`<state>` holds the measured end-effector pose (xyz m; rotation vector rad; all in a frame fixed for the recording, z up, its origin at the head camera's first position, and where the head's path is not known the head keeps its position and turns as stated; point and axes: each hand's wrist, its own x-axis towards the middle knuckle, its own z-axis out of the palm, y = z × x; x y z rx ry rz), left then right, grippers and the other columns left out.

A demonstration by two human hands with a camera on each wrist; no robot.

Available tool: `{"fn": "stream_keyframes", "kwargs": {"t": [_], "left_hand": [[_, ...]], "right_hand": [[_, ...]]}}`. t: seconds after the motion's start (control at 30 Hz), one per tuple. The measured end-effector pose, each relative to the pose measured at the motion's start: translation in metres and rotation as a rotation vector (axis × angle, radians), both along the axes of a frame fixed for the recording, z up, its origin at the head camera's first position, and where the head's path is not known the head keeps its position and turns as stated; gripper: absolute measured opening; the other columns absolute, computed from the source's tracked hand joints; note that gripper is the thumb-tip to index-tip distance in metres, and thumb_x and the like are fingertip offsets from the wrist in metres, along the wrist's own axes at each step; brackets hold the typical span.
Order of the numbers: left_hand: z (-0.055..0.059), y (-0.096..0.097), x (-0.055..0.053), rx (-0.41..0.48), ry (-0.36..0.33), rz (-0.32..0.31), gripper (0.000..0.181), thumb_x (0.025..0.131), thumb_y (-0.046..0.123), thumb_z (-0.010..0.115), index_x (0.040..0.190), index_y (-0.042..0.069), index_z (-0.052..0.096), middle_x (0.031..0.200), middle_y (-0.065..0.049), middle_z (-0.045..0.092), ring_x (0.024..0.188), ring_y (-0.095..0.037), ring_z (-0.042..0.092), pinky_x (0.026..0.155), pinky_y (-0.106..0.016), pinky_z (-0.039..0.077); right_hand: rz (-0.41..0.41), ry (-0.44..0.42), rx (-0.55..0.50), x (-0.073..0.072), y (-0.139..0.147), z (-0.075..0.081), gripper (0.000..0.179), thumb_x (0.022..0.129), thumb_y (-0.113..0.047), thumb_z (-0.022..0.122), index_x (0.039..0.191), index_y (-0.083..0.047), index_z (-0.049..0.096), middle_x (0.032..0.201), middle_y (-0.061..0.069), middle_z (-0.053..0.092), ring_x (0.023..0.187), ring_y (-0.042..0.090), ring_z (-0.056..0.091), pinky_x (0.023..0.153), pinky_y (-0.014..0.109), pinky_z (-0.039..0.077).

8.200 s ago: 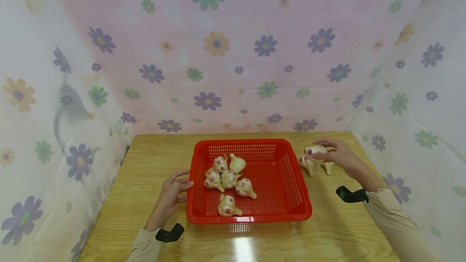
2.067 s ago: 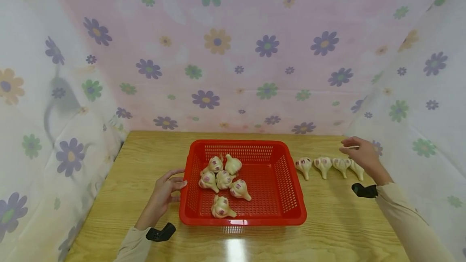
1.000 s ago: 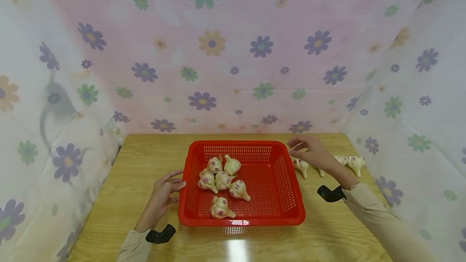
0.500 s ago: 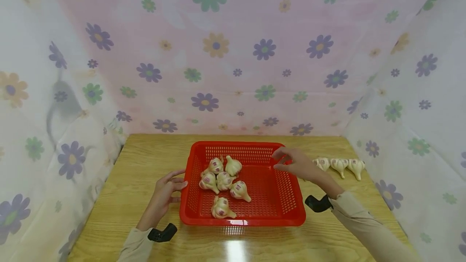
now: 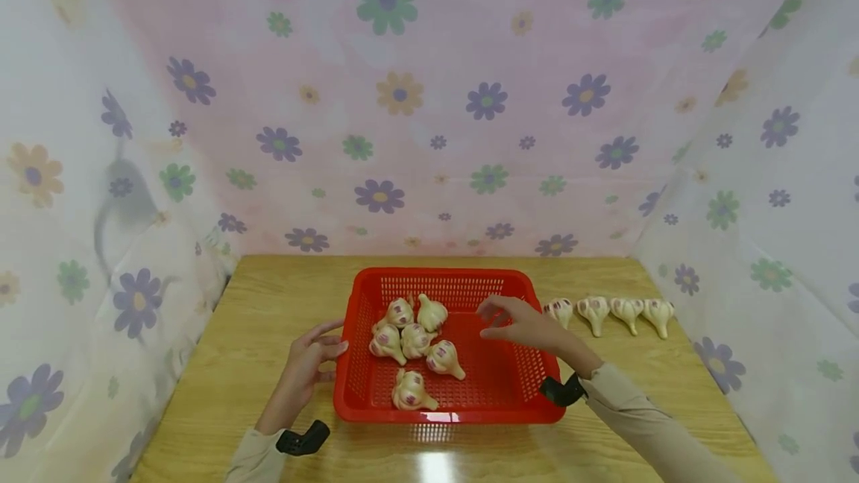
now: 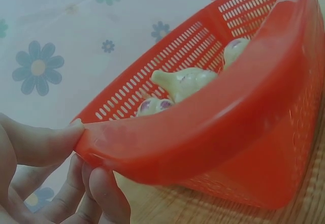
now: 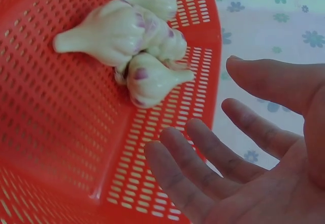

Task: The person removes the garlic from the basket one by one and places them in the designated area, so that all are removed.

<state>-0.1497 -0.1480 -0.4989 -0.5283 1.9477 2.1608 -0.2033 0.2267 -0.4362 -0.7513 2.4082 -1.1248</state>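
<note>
A red plastic basket [image 5: 450, 418] with slotted walls stands on the table. Several garlic bulbs lie inside, mostly toward its left half; the one nearest me is a bulb [image 5: 412, 391] by the front wall. My left hand [image 5: 303, 371] grips the basket's left rim, thumb on top and fingers beneath, as the left wrist view shows. Over the basket's right half hovers my right hand [image 5: 526, 325], its fingers spread and slightly bent, holding nothing. In the right wrist view its fingertips point toward a bulb [image 7: 152, 80] at the far side of the clump.
Right of the basket, several more garlic bulbs lie in a row, from the bulb [image 5: 558, 311] beside the basket wall to the bulb [image 5: 659, 314] near the table's right edge. A flowered curtain [image 5: 436, 133] closes off the back and both sides of the wooden table [image 5: 282, 289].
My right hand held a garlic bulb at the right earlier and has let it go into the row. It has since moved left over the basket. My left hand stays on the rim.
</note>
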Motion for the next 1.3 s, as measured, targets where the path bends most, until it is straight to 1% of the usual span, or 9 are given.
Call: {"fn": "stream_keyframes", "kwargs": {"t": [0.13, 0.3, 0.43, 0.53, 0.7, 0.83, 1.07, 1.17, 1.3], "left_hand": [[-0.002, 0.001, 0.001, 0.007, -0.002, 0.000, 0.048, 0.083, 0.007, 0.067, 0.130, 0.011, 0.056, 0.101, -0.010, 0.058, 0.078, -0.021, 0.059, 0.058, -0.038, 0.053], [-0.003, 0.001, 0.001, 0.020, -0.001, 0.000, 0.048, 0.083, 0.006, 0.067, 0.130, 0.012, 0.057, 0.099, -0.008, 0.059, 0.078, -0.020, 0.061, 0.058, -0.038, 0.053], [-0.003, 0.000, 0.001, 0.026, 0.004, -0.001, 0.048, 0.083, 0.006, 0.067, 0.130, 0.012, 0.057, 0.098, -0.008, 0.060, 0.078, -0.020, 0.061, 0.057, -0.037, 0.052], [-0.002, 0.000, 0.002, 0.027, 0.014, -0.005, 0.048, 0.084, 0.006, 0.067, 0.130, 0.011, 0.056, 0.099, -0.009, 0.060, 0.079, -0.021, 0.061, 0.057, -0.037, 0.053], [-0.004, -0.001, 0.002, 0.023, 0.017, -0.013, 0.046, 0.085, 0.006, 0.063, 0.130, 0.012, 0.056, 0.101, -0.010, 0.059, 0.081, -0.022, 0.062, 0.059, -0.038, 0.052], [-0.005, -0.001, 0.003, 0.032, 0.012, -0.013, 0.046, 0.086, 0.005, 0.063, 0.130, 0.012, 0.056, 0.101, -0.010, 0.059, 0.081, -0.022, 0.062, 0.058, -0.037, 0.052], [-0.007, -0.002, 0.003, 0.030, 0.000, -0.006, 0.045, 0.086, 0.007, 0.063, 0.130, 0.013, 0.056, 0.102, -0.010, 0.061, 0.083, -0.022, 0.062, 0.059, -0.037, 0.052], [-0.007, -0.002, 0.002, 0.034, 0.004, -0.011, 0.044, 0.086, 0.008, 0.063, 0.130, 0.013, 0.056, 0.103, -0.011, 0.061, 0.082, -0.023, 0.061, 0.059, -0.037, 0.052], [-0.007, -0.001, 0.001, 0.055, 0.007, -0.004, 0.045, 0.085, 0.005, 0.063, 0.129, 0.012, 0.057, 0.100, -0.011, 0.060, 0.080, -0.023, 0.061, 0.057, -0.037, 0.053]], "right_hand": [[0.015, -0.021, -0.024, -0.001, -0.006, -0.010, 0.030, 0.090, -0.022, 0.066, 0.114, -0.008, 0.056, 0.108, 0.006, 0.059, 0.097, 0.025, 0.059, 0.080, 0.037, 0.050], [0.026, -0.050, -0.029, 0.001, -0.017, -0.017, 0.031, 0.090, -0.022, 0.066, 0.115, -0.006, 0.056, 0.111, 0.010, 0.058, 0.098, 0.027, 0.059, 0.081, 0.039, 0.050], [0.016, -0.118, -0.024, 0.003, -0.028, -0.021, 0.030, 0.089, -0.017, 0.066, 0.114, -0.004, 0.055, 0.114, 0.015, 0.056, 0.099, 0.030, 0.058, 0.079, 0.043, 0.051], [0.003, -0.167, -0.028, 0.004, -0.035, -0.027, 0.031, 0.088, -0.014, 0.067, 0.114, -0.001, 0.055, 0.113, 0.018, 0.056, 0.099, 0.031, 0.056, 0.079, 0.046, 0.050], [-0.015, -0.198, -0.002, 0.002, -0.044, -0.040, 0.034, 0.086, -0.016, 0.070, 0.113, -0.002, 0.056, 0.110, 0.012, 0.057, 0.099, 0.027, 0.054, 0.077, 0.041, 0.050], [-0.029, -0.219, 0.005, 0.002, -0.052, -0.045, 0.035, 0.085, -0.019, 0.072, 0.113, -0.005, 0.056, 0.109, 0.008, 0.057, 0.097, 0.025, 0.054, 0.075, 0.042, 0.050], [-0.055, -0.265, 0.004, 0.000, -0.062, -0.053, 0.034, 0.083, -0.015, 0.072, 0.112, -0.005, 0.057, 0.108, 0.007, 0.057, 0.090, 0.024, 0.054, 0.070, 0.042, 0.050], [-0.061, -0.276, 0.010, -0.002, -0.067, -0.055, 0.034, 0.082, -0.015, 0.073, 0.111, -0.004, 0.058, 0.108, 0.008, 0.056, 0.090, 0.024, 0.052, 0.070, 0.041, 0.050], [-0.050, -0.298, 0.023, -0.005, -0.071, -0.057, 0.035, 0.081, -0.014, 0.074, 0.110, -0.004, 0.058, 0.109, 0.006, 0.056, 0.092, 0.023, 0.051, 0.072, 0.040, 0.049]]}}
